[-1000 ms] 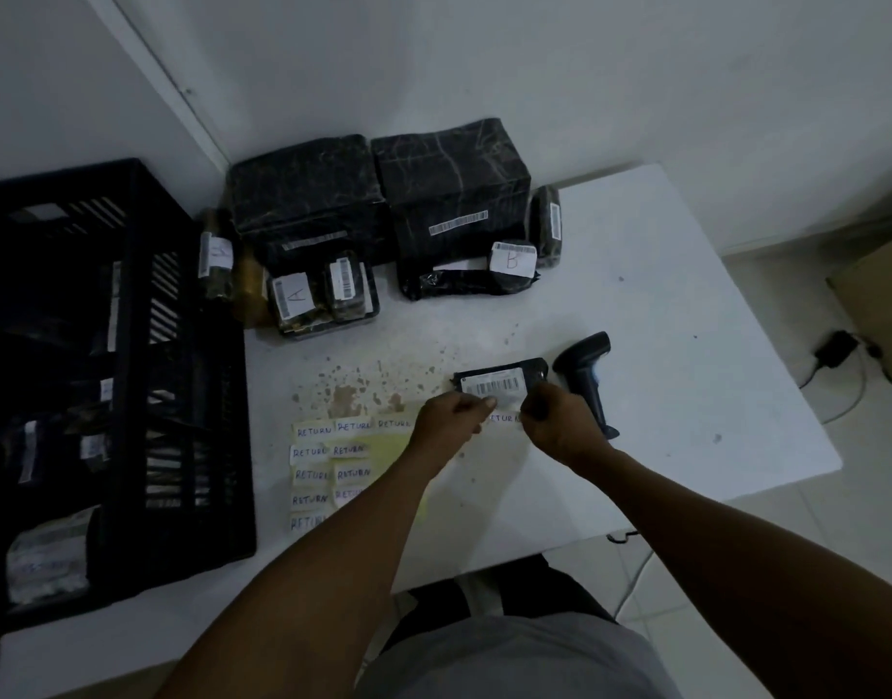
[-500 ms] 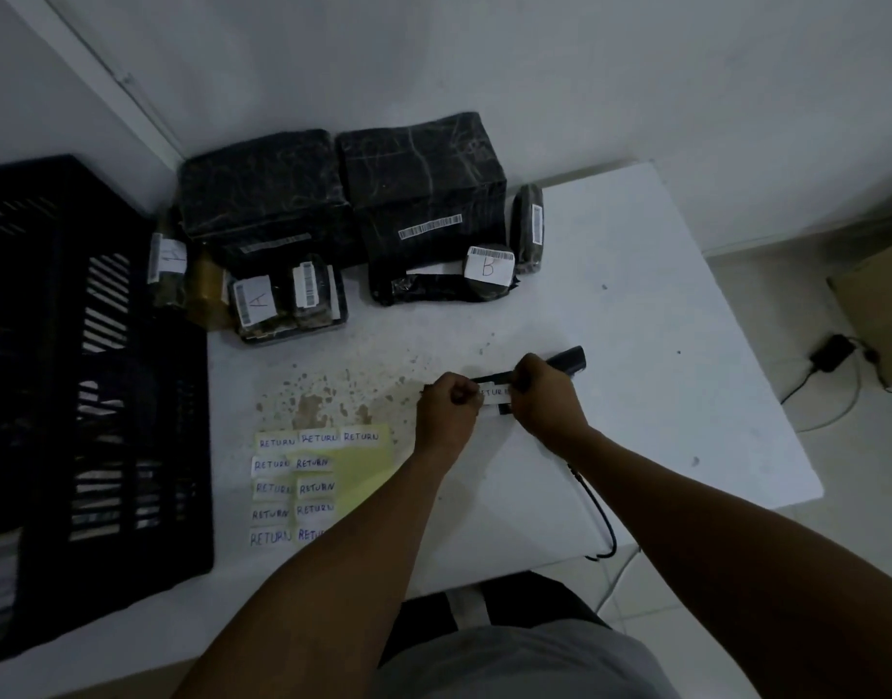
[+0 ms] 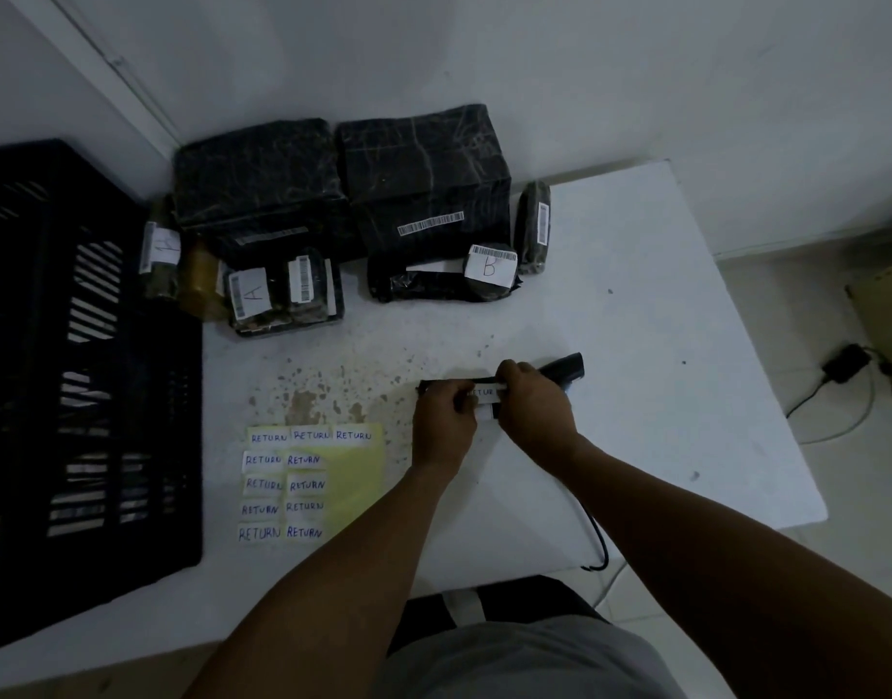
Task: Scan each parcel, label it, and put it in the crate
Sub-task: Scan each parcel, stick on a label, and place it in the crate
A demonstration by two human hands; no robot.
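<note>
Both hands are on the small black parcel (image 3: 446, 386) above the table (image 3: 661, 345), just right of the yellow sheet (image 3: 355, 476). Left hand (image 3: 443, 426) grips its left end, right hand (image 3: 534, 406) pinches the RETURN label (image 3: 482, 392) against it; the crate (image 3: 81, 355) sits far left.

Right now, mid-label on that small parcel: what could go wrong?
1. Both hands (left hand, right hand) hold the small black parcel off the table while pressing the RETURN label; it may go on crooked or creased.
2. The scanner lies just behind the right hand and could get knocked.
</note>
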